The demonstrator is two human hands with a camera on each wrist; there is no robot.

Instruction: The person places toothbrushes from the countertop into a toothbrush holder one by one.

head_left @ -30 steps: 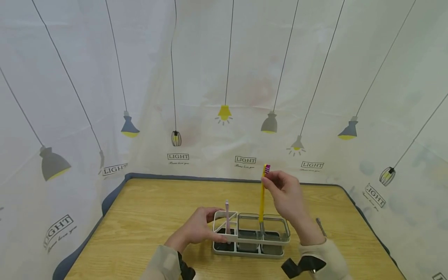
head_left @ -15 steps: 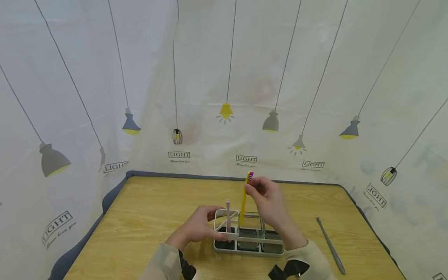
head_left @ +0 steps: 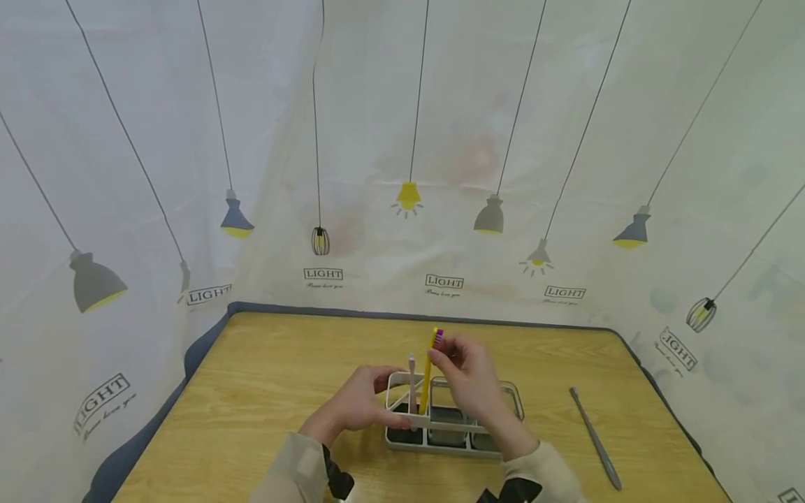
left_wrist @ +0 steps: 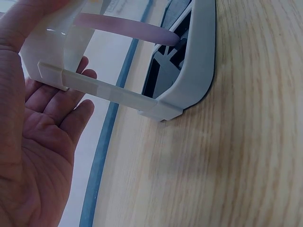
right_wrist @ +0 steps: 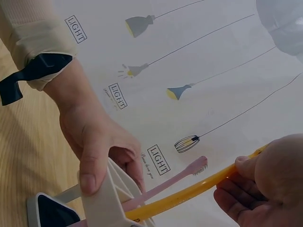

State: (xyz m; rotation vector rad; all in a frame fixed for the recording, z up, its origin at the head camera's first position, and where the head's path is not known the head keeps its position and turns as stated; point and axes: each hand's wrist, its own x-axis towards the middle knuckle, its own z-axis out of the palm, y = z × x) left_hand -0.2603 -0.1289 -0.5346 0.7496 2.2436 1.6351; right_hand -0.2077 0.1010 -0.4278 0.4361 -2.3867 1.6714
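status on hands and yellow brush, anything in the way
Left hand grips rack. Right hand pinches yellow brush, lower end at rack's left section. Pink brush close beside, may crowd it.

Boxed "LIGHT" labels point(head_left: 323, 274) repeat across the white wall sheet point(head_left: 371, 112); three also legible from right wrist cam. Far-right one reads "IGHT", first letter lost. Script line point(head_left: 323, 285) underneath: ends in "you", rest too blurred.

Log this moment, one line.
left hand: grips white two-tier plastic rack | right hand: pinches yellow purple-bristled toothbrush | slim pink toothbrush: in rack
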